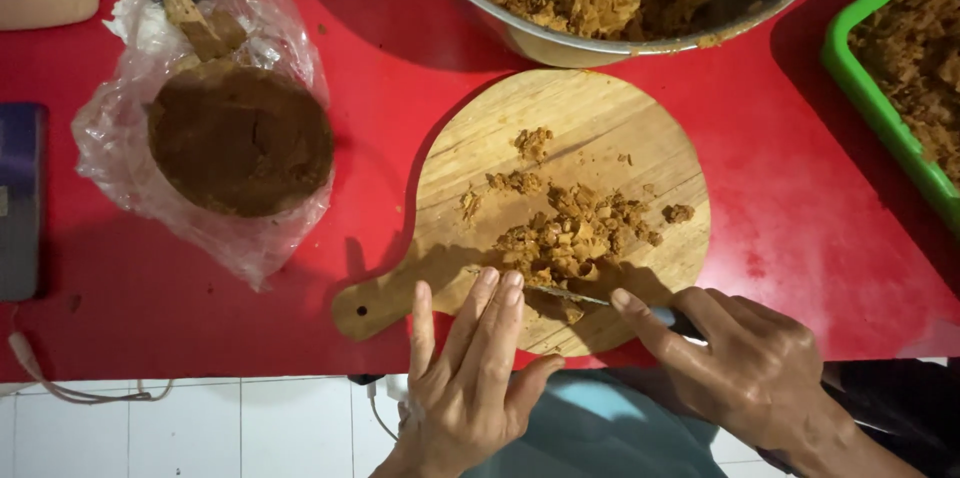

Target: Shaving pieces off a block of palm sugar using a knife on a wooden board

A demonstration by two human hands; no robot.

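A round wooden cutting board (600, 118) with a short handle lies on the red table. On it sits a heap of chopped brown crumbly chunks (570, 233). My right hand (745, 368) grips a knife (560, 292) by its handle, forefinger along the top, and the blade lies flat at the board's near side. My left hand (470, 378) is spread out with straight fingers, and its fingertips rest on the blade's back.
A large metal bowl (600, 43) full of brown crumbs stands beyond the board. A green tray (880, 108) of the same crumbs sits at the right. At the left, a brown round block (240, 138) lies in an open clear plastic bag. A dark flat object (20, 198) lies at the far left.
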